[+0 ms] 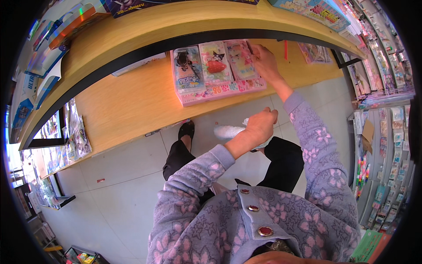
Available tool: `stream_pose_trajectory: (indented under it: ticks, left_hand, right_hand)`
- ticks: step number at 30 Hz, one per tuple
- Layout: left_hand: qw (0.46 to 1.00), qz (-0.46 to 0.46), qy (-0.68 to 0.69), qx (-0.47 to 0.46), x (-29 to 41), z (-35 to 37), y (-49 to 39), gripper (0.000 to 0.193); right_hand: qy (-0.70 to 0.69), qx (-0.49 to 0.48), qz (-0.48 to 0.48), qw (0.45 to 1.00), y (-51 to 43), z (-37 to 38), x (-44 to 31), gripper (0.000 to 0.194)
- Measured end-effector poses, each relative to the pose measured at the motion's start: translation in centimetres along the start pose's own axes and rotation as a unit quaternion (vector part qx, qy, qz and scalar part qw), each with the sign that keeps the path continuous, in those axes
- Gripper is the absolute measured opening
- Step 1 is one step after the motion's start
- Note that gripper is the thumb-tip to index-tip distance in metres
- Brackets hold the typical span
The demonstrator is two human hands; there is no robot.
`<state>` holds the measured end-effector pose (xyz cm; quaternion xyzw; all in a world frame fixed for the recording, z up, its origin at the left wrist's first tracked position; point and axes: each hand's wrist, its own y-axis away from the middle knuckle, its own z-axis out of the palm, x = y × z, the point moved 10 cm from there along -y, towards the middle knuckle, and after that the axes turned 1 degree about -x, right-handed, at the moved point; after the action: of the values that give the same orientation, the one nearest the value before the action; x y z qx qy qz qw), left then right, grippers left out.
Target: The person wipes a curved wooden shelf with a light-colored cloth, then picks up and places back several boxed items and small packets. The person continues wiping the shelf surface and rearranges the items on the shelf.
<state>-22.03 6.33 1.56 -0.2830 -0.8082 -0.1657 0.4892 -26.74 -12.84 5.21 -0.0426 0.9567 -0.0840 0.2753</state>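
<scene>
A pink display box stands on the lower wooden shelf, holding flat packets in three side-by-side stacks. On the left lies a blue packet, in the middle a white packet with a strawberry picture, on the right a pink packet. My right hand is at the box's right end, its curled fingers against the edge of the pink packet; whether they grip it is hidden. Nearer to me, my left hand is closed in a fist around crumpled, whitish material, which sticks out on both sides of the wrist.
An upper wooden shelf with a black front edge overhangs the box. Boxed goods stand on it. Another packet lies farther right on the lower shelf. Racks of small packaged goods line the right side.
</scene>
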Motion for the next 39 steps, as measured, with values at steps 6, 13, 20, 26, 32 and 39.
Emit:
stream_pose_trajectory:
  ticks: [6, 13, 20, 26, 32, 39]
  left_hand:
    - [1.0, -0.002, 0.0, -0.006, 0.1, 0.1, -0.2, 0.014]
    - [1.0, 0.0, -0.006, -0.022, 0.2, 0.3, -0.4, 0.016]
    - [1.0, -0.015, -0.005, -0.022, 0.0, 0.3, -0.2, 0.015]
    - [1.0, -0.01, -0.001, -0.015, 0.0, 0.0, -0.1, 0.015]
    - [1.0, -0.002, 0.002, -0.001, -0.1, 0.0, -0.3, 0.015]
    - [1.0, -0.001, -0.005, 0.001, -0.1, -0.1, -0.3, 0.016]
  right_hand:
    - [0.047, -0.025, 0.0, 0.999, 0.9, 0.6, -0.7, 0.032]
    - [0.109, -0.046, -0.015, 0.993, 0.7, 1.0, -1.0, 0.032]
    - [0.191, 0.035, -0.11, 0.975, 2.0, 0.1, -5.0, 0.033]
    - [0.242, -0.07, -0.246, 0.936, 0.7, 3.0, -7.0, 0.042]
    - [0.213, -0.069, -0.201, 0.954, 0.4, 3.0, -6.4, 0.043]
    - [0.224, -0.045, -0.166, 0.959, 0.2, 2.2, -6.3, 0.038]
